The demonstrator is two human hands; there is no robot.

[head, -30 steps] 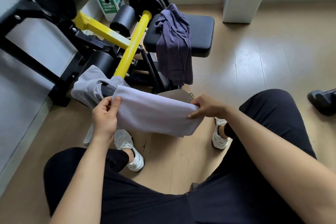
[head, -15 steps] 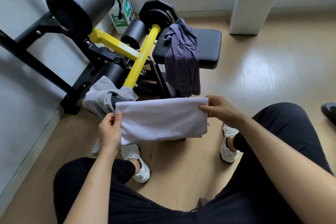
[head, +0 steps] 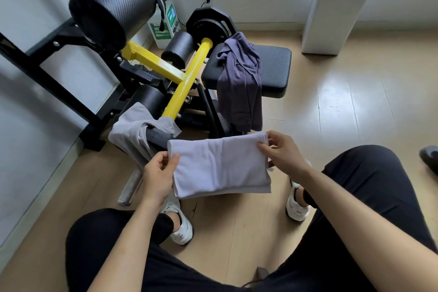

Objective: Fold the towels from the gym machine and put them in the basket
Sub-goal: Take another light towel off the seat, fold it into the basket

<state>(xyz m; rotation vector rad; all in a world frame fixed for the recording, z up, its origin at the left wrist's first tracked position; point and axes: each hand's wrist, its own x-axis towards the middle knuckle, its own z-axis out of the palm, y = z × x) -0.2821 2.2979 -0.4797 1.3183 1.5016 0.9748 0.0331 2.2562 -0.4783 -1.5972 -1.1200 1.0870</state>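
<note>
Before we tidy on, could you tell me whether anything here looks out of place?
Two cloths lie bunched and unfolded on the gym machine: a purple towel slumped over the seat pad, and a grey towel draped over a lower black part by the floor. No basket is visible.

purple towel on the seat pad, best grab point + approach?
Take the purple towel at its bunched top, where it crumples over the seat pad. Come from above and lift straight up: most of it hangs down the near edge of the pad, so it should slide off freely. Both hands are busy holding the folded white towel.
</note>
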